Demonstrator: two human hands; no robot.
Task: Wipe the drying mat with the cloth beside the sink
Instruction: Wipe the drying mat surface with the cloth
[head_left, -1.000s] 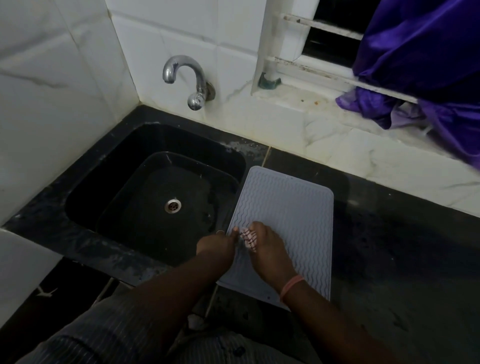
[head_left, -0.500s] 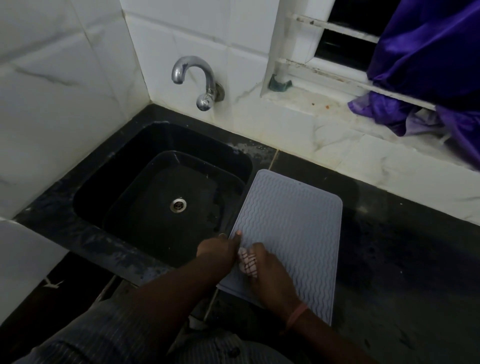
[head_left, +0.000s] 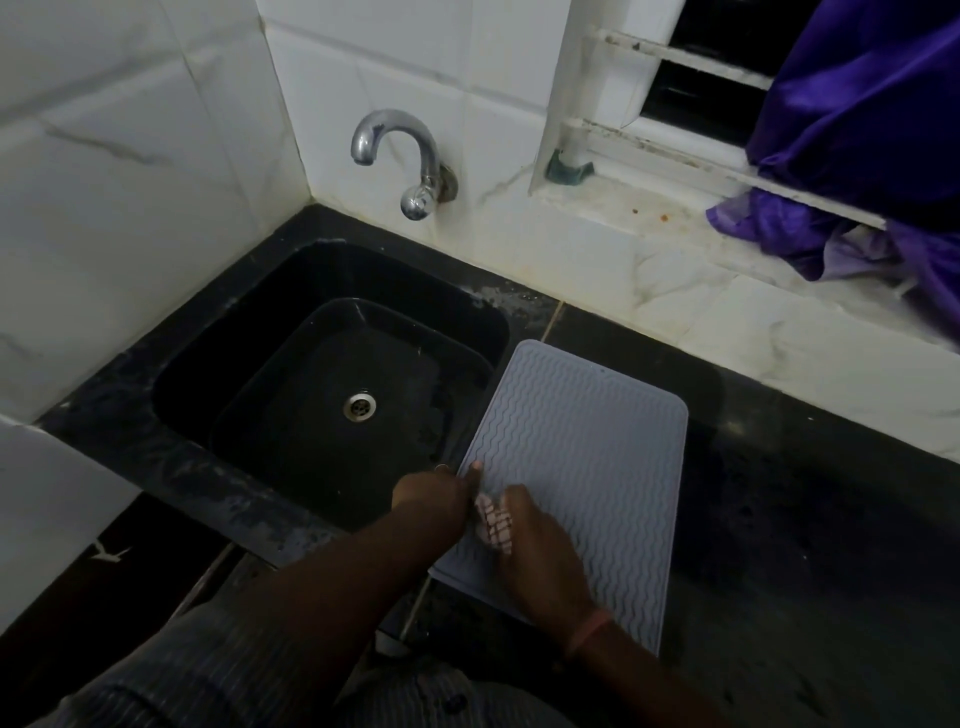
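While my left hand (head_left: 431, 492) pinches the drying mat (head_left: 587, 467)'s sink-side edge, my right hand (head_left: 540, 551) presses the mostly hidden cloth (head_left: 493, 522) there, bare mat beyond.

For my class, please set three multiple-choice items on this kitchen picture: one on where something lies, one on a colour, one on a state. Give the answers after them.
1. Where does the drying mat lie?
A. inside the sink
B. on the counter right of the sink
C. on the window sill

2. What colour is the fabric at the window?
A. purple
B. yellow
C. green

3. What is the tap doing?
A. running hard
B. dripping into a bucket
C. giving no visible water

Answers: B, the mat sits on the dark counter beside the basin; A, the cloth hanging there is purple; C, no stream shows below the spout.
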